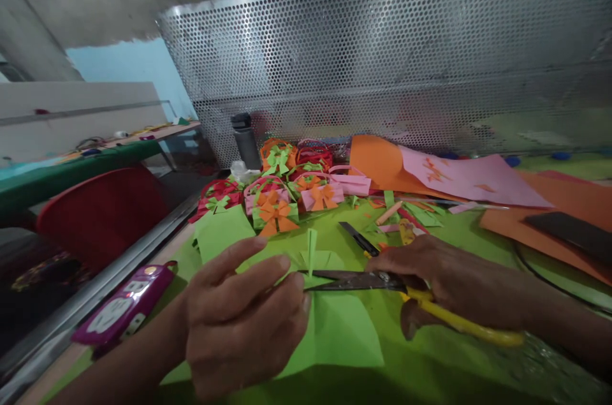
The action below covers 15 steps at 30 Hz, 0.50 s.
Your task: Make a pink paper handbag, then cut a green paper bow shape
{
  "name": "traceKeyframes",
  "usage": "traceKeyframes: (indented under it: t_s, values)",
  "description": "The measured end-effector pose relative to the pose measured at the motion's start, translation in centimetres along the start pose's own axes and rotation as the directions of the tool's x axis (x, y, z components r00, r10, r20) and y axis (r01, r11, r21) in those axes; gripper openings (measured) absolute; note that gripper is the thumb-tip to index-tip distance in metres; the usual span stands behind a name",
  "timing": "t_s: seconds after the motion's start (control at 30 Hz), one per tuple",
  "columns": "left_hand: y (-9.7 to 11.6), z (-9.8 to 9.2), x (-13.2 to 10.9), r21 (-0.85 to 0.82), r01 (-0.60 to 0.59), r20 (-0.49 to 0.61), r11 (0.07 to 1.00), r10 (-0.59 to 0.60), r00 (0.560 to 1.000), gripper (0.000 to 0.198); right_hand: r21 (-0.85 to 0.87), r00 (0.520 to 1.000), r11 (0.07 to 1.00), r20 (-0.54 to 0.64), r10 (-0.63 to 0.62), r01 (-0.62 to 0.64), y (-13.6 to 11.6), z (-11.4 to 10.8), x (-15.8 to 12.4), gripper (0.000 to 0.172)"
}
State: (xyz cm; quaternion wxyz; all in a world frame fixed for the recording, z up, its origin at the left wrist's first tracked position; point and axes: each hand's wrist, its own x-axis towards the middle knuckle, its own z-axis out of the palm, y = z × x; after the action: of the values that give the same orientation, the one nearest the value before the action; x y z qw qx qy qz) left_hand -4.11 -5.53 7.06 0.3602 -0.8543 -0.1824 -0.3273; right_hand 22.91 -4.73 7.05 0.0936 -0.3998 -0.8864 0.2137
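My right hand (444, 271) is closed around the yellow handles of a pair of scissors (354, 280). The scissor blades are slightly parted and reach left to a green paper piece (312, 252). Curled fingers of my left hand (253, 316) pinch that paper close to the blade tips; the pinched part is hidden behind the fingers. Beneath the blades lies a larger green sheet (344, 331). A utility knife (358, 239) with a dark blade rests just beyond the scissors.
Several small paper bags with bows (276, 213) stand at the back, near a grey bottle (246, 143). A purple case (127, 306) lies at left. Orange sheets (375, 162) and a pink sheet (468, 175) are at right, with a dark phone-like slab (571, 233). A perforated metal panel (382, 54) rises behind.
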Motion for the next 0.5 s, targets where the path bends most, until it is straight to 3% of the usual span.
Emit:
traceKeyframes:
  t_s: [0.07,0.5]
  values:
    - [-0.22,0.02,0.12,-0.001,-0.085,-0.026,0.996,0.085,0.996,0.015,-0.013,1.0,1.0,-0.01,-0.002,0.002,0.02,0.1,-0.02,0.037]
    - [-0.55,-0.13,0.1,0.029,-0.106,0.004,0.994,0.106,0.994,0.016,-0.02,1.0,1.0,0.002,-0.015,0.015,0.17,0.06,-0.14,0.033]
